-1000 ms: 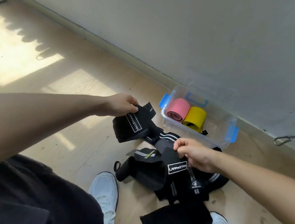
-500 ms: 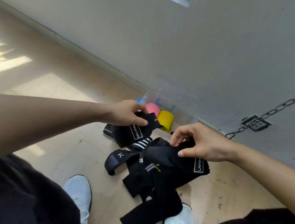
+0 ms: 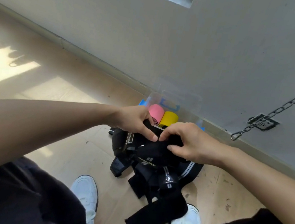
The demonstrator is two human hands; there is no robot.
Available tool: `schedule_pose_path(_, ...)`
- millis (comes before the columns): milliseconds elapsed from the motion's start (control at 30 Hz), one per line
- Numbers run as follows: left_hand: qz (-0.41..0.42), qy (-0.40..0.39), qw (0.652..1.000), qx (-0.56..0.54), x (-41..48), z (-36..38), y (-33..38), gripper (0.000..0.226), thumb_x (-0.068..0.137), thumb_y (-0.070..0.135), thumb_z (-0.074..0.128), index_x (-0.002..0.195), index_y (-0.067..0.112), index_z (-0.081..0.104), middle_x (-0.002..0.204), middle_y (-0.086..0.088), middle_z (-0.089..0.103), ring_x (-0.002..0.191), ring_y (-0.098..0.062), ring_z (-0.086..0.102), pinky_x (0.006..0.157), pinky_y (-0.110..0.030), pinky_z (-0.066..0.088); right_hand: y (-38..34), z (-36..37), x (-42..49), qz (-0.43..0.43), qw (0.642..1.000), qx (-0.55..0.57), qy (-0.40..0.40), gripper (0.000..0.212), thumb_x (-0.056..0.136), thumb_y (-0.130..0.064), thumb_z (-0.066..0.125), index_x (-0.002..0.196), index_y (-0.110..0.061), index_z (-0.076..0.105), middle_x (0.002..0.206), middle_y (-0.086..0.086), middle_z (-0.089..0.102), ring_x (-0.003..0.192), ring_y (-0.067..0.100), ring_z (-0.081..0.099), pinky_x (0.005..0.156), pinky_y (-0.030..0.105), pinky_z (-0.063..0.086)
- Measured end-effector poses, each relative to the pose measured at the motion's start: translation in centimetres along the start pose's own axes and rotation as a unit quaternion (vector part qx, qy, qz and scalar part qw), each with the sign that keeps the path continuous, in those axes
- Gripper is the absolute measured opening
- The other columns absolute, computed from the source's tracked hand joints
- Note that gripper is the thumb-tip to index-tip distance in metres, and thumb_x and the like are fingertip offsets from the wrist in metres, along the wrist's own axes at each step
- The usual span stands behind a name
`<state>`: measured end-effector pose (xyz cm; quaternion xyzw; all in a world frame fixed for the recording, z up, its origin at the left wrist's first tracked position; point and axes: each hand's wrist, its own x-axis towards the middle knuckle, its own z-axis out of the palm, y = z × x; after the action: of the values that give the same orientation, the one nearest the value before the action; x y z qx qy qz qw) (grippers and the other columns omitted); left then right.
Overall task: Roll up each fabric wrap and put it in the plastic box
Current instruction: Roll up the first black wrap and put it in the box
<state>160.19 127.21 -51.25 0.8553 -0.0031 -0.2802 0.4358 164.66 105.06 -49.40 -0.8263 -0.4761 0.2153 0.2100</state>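
Head view: we see left hand [image 3: 135, 121] and right hand [image 3: 189, 144] both pinching black fabric wrap [image 3: 158, 149], fingertips meeting above heap of black wraps [image 3: 164, 205] on floor [image 3: 83, 159]. We judge wrap light, soft, floppy; best held at stiffer labelled end, rolled tight. Clear plastic box [image 3: 187, 102] just beyond hands, against wall [image 3: 189, 51], holds pink roll [image 3: 155, 113], yellow roll [image 3: 169, 119]; chain [image 3: 279, 109] hangs at right

Your clear plastic box [image 3: 191, 106] with blue latches sits open, holding a pink roll [image 3: 155, 113] and a yellow roll [image 3: 169, 119] side by side. Just in front of the box, you pinch one black wrap [image 3: 157, 147] between your left hand [image 3: 135, 122] and right hand [image 3: 191, 143]. Below it lies a loose heap of unrolled black wraps [image 3: 156, 175], with one long strip [image 3: 159, 214] trailing away from the box.
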Motion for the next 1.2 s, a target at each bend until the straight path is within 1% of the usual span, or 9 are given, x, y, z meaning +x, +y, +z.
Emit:
schedule_pose_path(233, -0.041, 0.092, 0.986, 0.132, 0.0, -2.6, -3.3, 0.020, 0.086, 0.031, 0.081, 0.072, 0.020, 0.073, 0.070, -0.002, 0.070, 0.070, -0.020, 0.067, 0.055, -0.019, 0.045, 0.7, -3.0, -1.4, 0.029, 0.990, 0.053, -0.125, 0.029, 0.083, 0.000, 0.068, 0.095, -0.025, 0.076, 0.088, -0.011, 0.070, 0.084, 0.004, 0.064, 0.076, 0.018, 0.049)
schedule_pose_path(300, -0.055, 0.111, 0.990, 0.072, -0.7, -4.0, -4.6, 0.018, 0.087, 0.032, 0.081, 0.083, 0.015, 0.077, 0.078, -0.007, 0.076, 0.073, -0.021, 0.073, 0.060, -0.022, 0.051, 2.0, -4.5, -2.1, 0.052, 0.984, 0.083, -0.146, 0.024, 0.089, -0.004, 0.069, 0.097, -0.025, 0.076, 0.087, -0.011, 0.071, 0.082, 0.006, 0.066, 0.074, 0.022, 0.051)
schedule_pose_path(367, -0.047, 0.089, 0.995, -0.019, -0.9, -4.7, -4.7, 0.019, 0.093, 0.030, 0.075, 0.095, 0.012, 0.078, 0.088, -0.010, 0.079, 0.078, -0.021, 0.075, 0.067, -0.026, 0.057, 3.2, -5.3, -2.1, 0.084, 0.977, 0.146, -0.132, 0.015, 0.095, -0.009, 0.067, 0.095, -0.020, 0.076, 0.087, -0.002, 0.074, 0.079, 0.016, 0.067, 0.073, 0.030, 0.053)
schedule_pose_path(533, 0.018, 0.072, 0.993, -0.087, -0.3, -4.8, -2.7, 0.021, 0.100, 0.023, 0.065, 0.109, 0.007, 0.075, 0.105, -0.020, 0.076, 0.088, -0.024, 0.072, 0.087, -0.039, 0.057, 3.5, -5.2, -0.4, 0.109, 0.952, 0.281, -0.047, 0.021, 0.100, -0.017, 0.060, 0.088, -0.002, 0.069, 0.081, 0.003, 0.069, 0.077, 0.013, 0.062, 0.076, 0.024, 0.049)
schedule_pose_path(667, 0.048, 0.014, 0.993, -0.110, -0.8, -4.4, -0.9, 0.019, 0.100, 0.022, 0.065, 0.108, 0.008, 0.075, 0.097, -0.006, 0.078, 0.089, -0.019, 0.073, 0.078, -0.028, 0.057, 2.6, -4.9, 0.6, 0.083, 0.909, 0.407, 0.032, 0.032, 0.099, -0.022, 0.059, 0.112, 0.006, 0.063, 0.101, 0.015, 0.068, 0.091, 0.024, 0.064, 0.087, 0.036, 0.052)
schedule_pose_path(733, 0.067, -0.006, 0.990, -0.120, -1.0, -4.1, -0.1, 0.019, 0.100, 0.021, 0.065, 0.111, 0.011, 0.075, 0.103, -0.006, 0.078, 0.093, -0.021, 0.074, 0.081, -0.029, 0.056, 1.9, -4.6, 1.2, 0.081, 0.891, 0.445, 0.023, 0.032, 0.101, -0.020, 0.055, 0.123, 0.003, 0.061, 0.109, 0.013, 0.069, 0.094, 0.021, 0.068, 0.082, 0.030, 0.056)
schedule_pose_path(867, 0.101, -0.020, 0.985, -0.136, -1.6, -3.6, 1.1, 0.022, 0.099, 0.018, 0.066, 0.119, 0.013, 0.074, 0.115, -0.009, 0.076, 0.105, -0.025, 0.073, 0.088, -0.032, 0.057, 1.3, -3.9, 2.1, 0.095, 0.882, 0.461, 0.002, 0.027, 0.104, -0.013, 0.047, 0.123, -0.003, 0.063, 0.107, 0.010, 0.071, 0.094, 0.020, 0.068, 0.087, 0.031, 0.056)
schedule_pose_path(1000, 0.099, 0.007, 0.987, -0.125, -2.4, -3.6, 1.3, 0.013, 0.093, 0.017, 0.074, 0.103, 0.023, 0.078, 0.106, -0.001, 0.079, 0.098, -0.020, 0.075, 0.087, -0.030, 0.056, 1.7, -4.8, 2.3, 0.087, 0.880, 0.467, 0.004, 0.032, 0.096, -0.019, 0.058, 0.117, 0.005, 0.063, 0.101, 0.013, 0.069, 0.088, 0.022, 0.066, 0.082, 0.029, 0.054)
schedule_pose_path(1200, 0.081, -0.055, 0.991, -0.091, -3.0, -4.4, 0.4, 0.026, 0.097, 0.021, 0.070, 0.118, 0.007, 0.072, 0.115, -0.013, 0.076, 0.111, -0.028, 0.072, 0.101, -0.040, 0.053, 2.7, -7.6, 1.8, 0.065, 0.876, 0.477, 0.044, 0.046, 0.087, -0.022, 0.058, 0.120, 0.010, 0.058, 0.098, 0.013, 0.064, 0.082, 0.017, 0.065, 0.078, 0.025, 0.054)
